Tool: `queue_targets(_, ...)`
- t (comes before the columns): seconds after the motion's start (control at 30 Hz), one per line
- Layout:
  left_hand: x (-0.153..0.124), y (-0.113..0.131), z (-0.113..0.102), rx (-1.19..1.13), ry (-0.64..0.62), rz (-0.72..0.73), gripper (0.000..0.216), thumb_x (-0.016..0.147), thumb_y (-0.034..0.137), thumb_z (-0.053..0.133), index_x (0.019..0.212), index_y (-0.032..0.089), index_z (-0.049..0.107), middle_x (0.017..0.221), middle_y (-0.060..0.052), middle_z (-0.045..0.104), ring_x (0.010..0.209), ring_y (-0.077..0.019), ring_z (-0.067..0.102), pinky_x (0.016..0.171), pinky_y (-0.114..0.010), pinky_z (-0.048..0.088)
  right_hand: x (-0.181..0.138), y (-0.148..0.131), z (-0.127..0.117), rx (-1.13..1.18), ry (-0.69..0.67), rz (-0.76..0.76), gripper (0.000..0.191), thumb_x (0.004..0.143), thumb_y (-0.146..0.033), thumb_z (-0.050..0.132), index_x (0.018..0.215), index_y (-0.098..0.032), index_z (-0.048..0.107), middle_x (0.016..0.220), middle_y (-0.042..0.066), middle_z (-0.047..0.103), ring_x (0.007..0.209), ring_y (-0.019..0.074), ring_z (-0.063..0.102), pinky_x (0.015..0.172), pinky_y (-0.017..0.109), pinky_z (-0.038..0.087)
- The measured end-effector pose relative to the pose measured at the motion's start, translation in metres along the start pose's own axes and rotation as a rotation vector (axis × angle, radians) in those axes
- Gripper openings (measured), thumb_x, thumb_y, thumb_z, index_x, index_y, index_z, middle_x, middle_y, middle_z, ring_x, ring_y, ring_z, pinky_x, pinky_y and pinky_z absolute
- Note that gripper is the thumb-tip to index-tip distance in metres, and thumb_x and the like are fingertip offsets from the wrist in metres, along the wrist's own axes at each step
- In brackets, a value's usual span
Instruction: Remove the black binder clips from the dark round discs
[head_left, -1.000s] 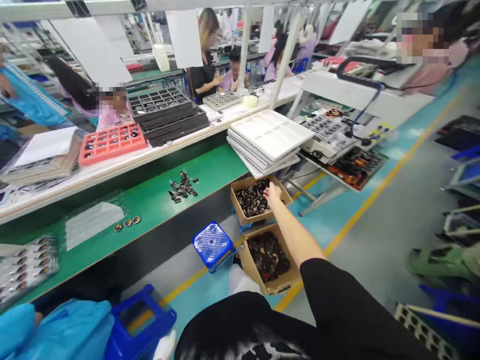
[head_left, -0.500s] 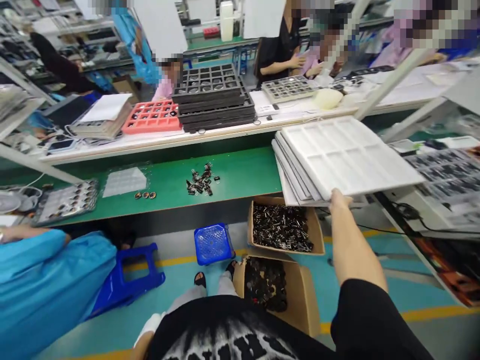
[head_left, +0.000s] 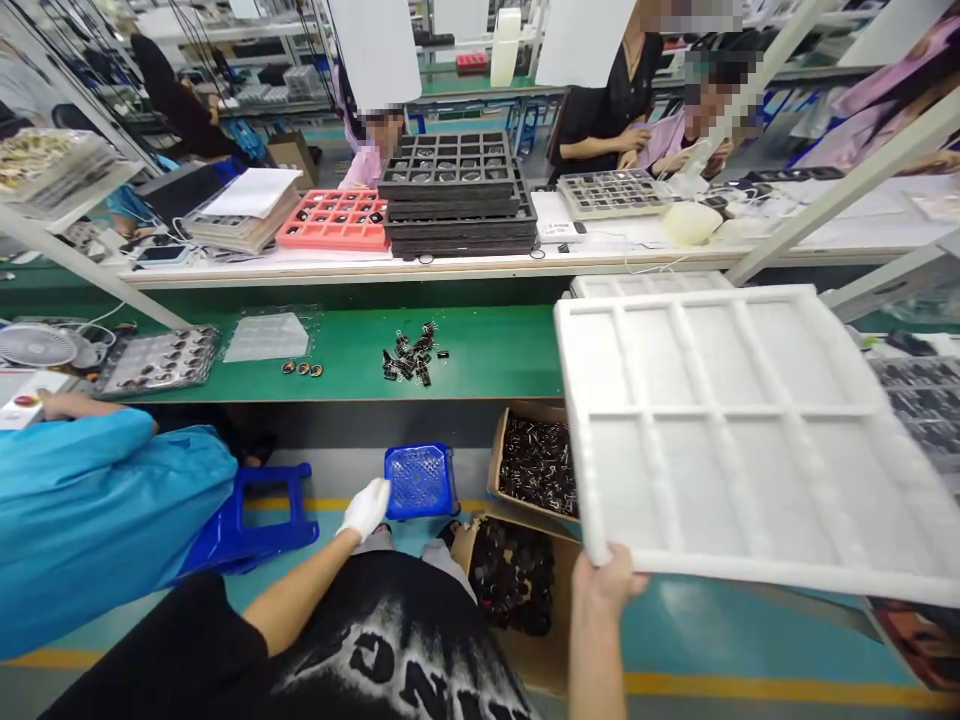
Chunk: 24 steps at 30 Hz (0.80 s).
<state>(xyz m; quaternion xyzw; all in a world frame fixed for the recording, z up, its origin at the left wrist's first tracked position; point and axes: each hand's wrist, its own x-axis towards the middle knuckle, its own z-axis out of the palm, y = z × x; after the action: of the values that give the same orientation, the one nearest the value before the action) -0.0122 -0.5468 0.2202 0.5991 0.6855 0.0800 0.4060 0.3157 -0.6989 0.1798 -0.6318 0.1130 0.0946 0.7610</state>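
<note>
We see a white foam tray point(head_left: 750, 440), a broad rectangle whose raised ribs split it into two rows of long compartments. It is held in the air, clear of the bench, nearly flat with its open face up. Our right hand point(head_left: 604, 582) grips its near left corner. The tray fills the right side of the view, and the frame cuts off its right end.

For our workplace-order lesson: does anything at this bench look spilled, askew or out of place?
A small heap of black clips lies loose on the green bench, outside any tray or box. The white foam tray is held by just one corner in the right hand. Nothing looks damaged.
</note>
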Motion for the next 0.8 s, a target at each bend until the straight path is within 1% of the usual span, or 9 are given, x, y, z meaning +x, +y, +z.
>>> queue_targets(0.1,0.024,0.049,0.063,-0.197,-0.236,0.097,0.033,0.104,0.027,0.046,0.124,0.012,0.067,0.103,-0.009,0.076,0.097,-0.0222,0.073,0.082,-0.028,0.057,-0.068,0.039,0.011,-0.071,-0.037,0.019,0.068,0.062,-0.035,0.063,0.128,-0.038,0.045,0.152,0.0,0.052,0.143,0.0384,0.05,0.104,0.061,0.058)
queue_targets(0.17,0.033,0.079,0.108,-0.296,-0.331,0.151,0.039,0.102,0.034,0.053,0.135,0.015,0.061,0.112,-0.013,0.076,0.096,-0.0204,0.074,0.078,-0.027,0.058,-0.1,0.059,0.027,-0.117,-0.091,0.046,0.072,0.069,-0.037,0.062,0.136,-0.038,0.035,0.157,0.002,0.046,0.143,0.0351,0.05,0.113,0.058,0.051)
queue_targets(0.23,0.04,0.097,0.14,-0.389,-0.304,0.18,0.043,0.098,0.035,0.059,0.136,0.016,0.057,0.125,-0.017,0.072,0.105,-0.0204,0.072,0.086,-0.029,0.058,-0.122,0.076,0.042,-0.177,-0.169,0.089,0.069,0.076,-0.04,0.063,0.136,-0.038,0.03,0.16,0.002,0.042,0.144,0.0302,0.048,0.12,0.054,0.043)
queue_targets(0.3,0.054,0.101,0.153,-0.447,-0.247,0.179,0.039,0.096,0.03,0.059,0.132,0.014,0.057,0.128,-0.019,0.07,0.108,-0.0224,0.071,0.091,-0.034,0.058,-0.134,0.091,0.056,-0.213,-0.233,0.128,0.067,0.077,-0.043,0.069,0.133,-0.035,0.032,0.159,0.004,0.043,0.144,0.0279,0.047,0.122,0.051,0.039)
queue_targets(0.47,0.124,0.08,0.122,-0.444,-0.248,0.251,0.035,0.094,0.025,0.06,0.126,0.012,0.059,0.126,-0.017,0.071,0.109,-0.0249,0.07,0.097,-0.039,0.058,-0.125,0.122,0.092,-0.178,-0.287,0.196,0.07,0.074,-0.057,0.074,0.128,-0.028,0.038,0.146,0.014,0.055,0.134,0.031,0.057,0.102,0.052,0.058)
queue_targets(0.57,0.172,0.07,0.096,-0.365,-0.306,0.343,0.039,0.097,0.03,0.059,0.131,0.012,0.06,0.129,-0.016,0.071,0.11,-0.0244,0.07,0.099,-0.039,0.057,-0.11,0.132,0.121,-0.151,-0.219,0.186,0.075,0.072,-0.058,0.077,0.127,-0.029,0.036,0.149,0.017,0.051,0.131,0.0316,0.06,0.09,0.051,0.063)
queue_targets(0.67,0.221,0.07,0.072,-0.208,-0.381,0.448,0.037,0.101,0.039,0.053,0.124,0.015,0.068,0.124,-0.015,0.074,0.113,-0.0254,0.069,0.103,-0.039,0.055,-0.099,0.137,0.149,-0.127,-0.136,0.107,0.081,0.067,-0.054,0.084,0.127,-0.029,0.036,0.15,0.018,0.051,0.129,0.0309,0.061,0.091,0.05,0.063)
queue_targets(0.73,0.261,0.075,0.057,-0.076,-0.379,0.512,0.037,0.103,0.04,0.048,0.119,0.015,0.071,0.127,-0.017,0.072,0.126,-0.0297,0.062,0.113,-0.045,0.047,-0.094,0.141,0.163,-0.116,-0.075,0.046,0.08,0.067,-0.052,0.085,0.128,-0.029,0.038,0.151,0.018,0.051,0.129,0.0303,0.062,0.094,0.05,0.062)
queue_targets(0.8,0.307,0.086,0.046,0.022,-0.341,0.573,0.038,0.102,0.036,0.048,0.127,0.015,0.069,0.145,-0.02,0.06,0.145,-0.035,0.044,0.123,-0.056,0.03,-0.089,0.145,0.17,-0.106,-0.024,-0.01,0.081,0.066,-0.05,0.088,0.127,-0.029,0.039,0.151,0.017,0.051,0.128,0.0304,0.062,0.095,0.052,0.061)
